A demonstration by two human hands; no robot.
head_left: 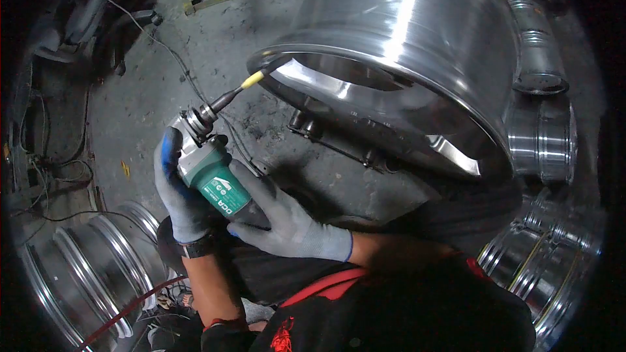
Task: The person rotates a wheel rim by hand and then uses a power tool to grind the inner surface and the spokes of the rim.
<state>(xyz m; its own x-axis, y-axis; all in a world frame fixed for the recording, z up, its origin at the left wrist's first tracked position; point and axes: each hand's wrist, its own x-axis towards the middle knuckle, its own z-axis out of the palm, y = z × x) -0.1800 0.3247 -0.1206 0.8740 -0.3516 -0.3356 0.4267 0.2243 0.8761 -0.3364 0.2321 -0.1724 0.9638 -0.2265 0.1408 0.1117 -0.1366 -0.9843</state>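
Observation:
A green DCA angle grinder (214, 179) is held between both my gloved hands, with a long shaft attachment (225, 99) fixed to its metal head. The shaft has a yellow band (252, 80), and its dark tip lies at the rim of a large shiny wheel rim (365, 16); whether it touches cannot be made out. My left hand (177, 186) wraps the grinder near its head from the left side. My right hand (287, 218) closes around the dark rear part of the body. The wheel rim stands tilted, its spoked face towards me.
Several more wheel rims lie at the lower left (98, 257) and along the right (538, 137). A dark metal support (339, 146) sits beneath the large rim. A cable (173, 52) crosses the grey floor (124, 111), and a metal frame (228, 0) stands at the top.

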